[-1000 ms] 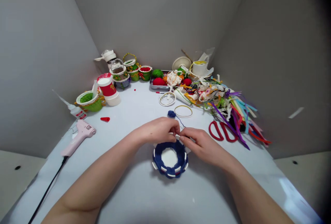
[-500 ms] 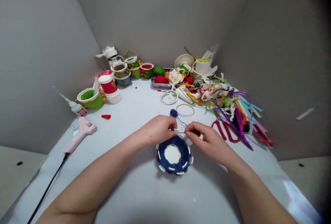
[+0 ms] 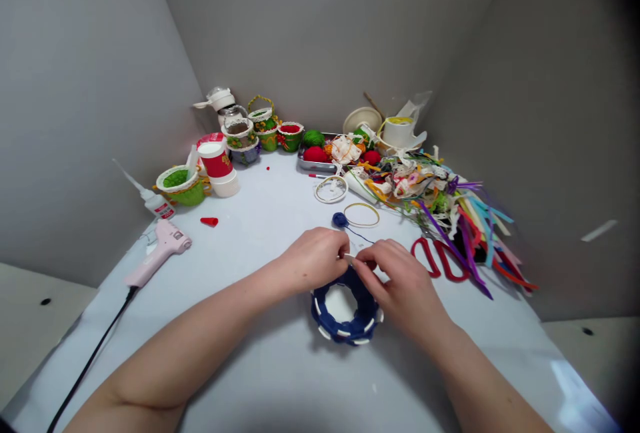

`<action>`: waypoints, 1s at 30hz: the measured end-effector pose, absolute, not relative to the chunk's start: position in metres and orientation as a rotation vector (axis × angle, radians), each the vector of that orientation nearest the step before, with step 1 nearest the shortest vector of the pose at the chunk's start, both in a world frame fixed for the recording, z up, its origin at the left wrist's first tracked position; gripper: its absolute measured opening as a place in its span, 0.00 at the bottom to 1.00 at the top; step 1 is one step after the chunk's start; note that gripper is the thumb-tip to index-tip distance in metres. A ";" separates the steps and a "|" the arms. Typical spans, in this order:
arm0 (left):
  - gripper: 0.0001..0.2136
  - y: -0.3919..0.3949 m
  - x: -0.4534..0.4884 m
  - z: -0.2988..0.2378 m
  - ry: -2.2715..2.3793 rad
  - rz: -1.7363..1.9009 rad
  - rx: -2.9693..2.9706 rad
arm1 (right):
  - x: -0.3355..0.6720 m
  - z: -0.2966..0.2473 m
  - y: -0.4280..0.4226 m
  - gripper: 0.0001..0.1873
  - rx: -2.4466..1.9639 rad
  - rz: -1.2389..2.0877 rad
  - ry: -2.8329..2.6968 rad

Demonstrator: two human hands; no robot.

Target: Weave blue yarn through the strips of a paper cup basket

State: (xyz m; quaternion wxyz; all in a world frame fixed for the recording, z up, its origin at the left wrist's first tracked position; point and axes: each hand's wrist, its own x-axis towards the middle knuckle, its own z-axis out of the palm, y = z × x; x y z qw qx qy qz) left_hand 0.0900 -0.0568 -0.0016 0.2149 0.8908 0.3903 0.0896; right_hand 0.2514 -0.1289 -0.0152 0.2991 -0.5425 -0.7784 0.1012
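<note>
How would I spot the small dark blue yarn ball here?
On the white table, look just past the left hand and right hand. The navy yarn ball lies beside a thin gold hoop, trailing a fine thread toward the right hand.

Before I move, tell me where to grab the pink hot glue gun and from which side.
Grip the handle of the pink hot glue gun, coming from the near side with your left hand. The gun lies on its side with the handle angled toward you, and the black cord trails from its end.
</note>
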 end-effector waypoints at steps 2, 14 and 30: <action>0.06 -0.057 0.090 -0.002 1.080 0.250 2.472 | 0.252 -0.012 -0.129 0.09 -1.375 0.151 -2.211; 0.06 -0.054 0.088 0.001 0.980 0.253 2.492 | 0.281 0.004 -0.125 0.14 -1.307 0.354 -2.319; 0.11 -0.047 0.064 0.021 0.880 -0.031 2.344 | 0.288 -0.016 -0.107 0.26 -1.391 0.846 -2.256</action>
